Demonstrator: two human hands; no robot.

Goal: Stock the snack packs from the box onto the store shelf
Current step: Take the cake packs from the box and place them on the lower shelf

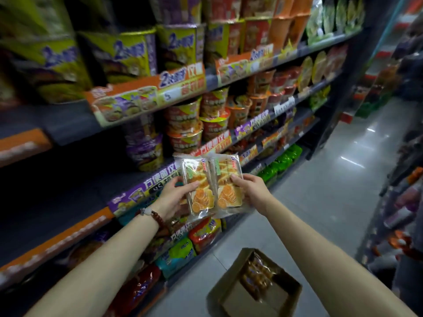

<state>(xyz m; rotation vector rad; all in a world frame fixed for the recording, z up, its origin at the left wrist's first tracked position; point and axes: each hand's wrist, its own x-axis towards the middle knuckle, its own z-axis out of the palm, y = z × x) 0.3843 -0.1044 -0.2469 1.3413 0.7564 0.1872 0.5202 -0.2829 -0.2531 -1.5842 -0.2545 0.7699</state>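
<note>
Two clear snack packs with orange pastry inside are held side by side in front of the shelf. My left hand [174, 195] grips the left pack [200, 191] along its left edge, thumb on its face. My right hand [250, 189] grips the right pack [229, 188] at its right edge. An open cardboard box [283, 294] lies on the floor below, with several more packs [256, 275] in its left part. The store shelf [75, 124] runs along the left; its middle tier at the left is dark and I cannot tell what lies there.
Cup noodles [185, 129] and noodle tubs [128, 56] fill the upper tiers. Bagged noodles [178, 255] line the lowest tiers. A grey tiled aisle floor [332, 191] runs ahead, with another rack [400, 202] along the right.
</note>
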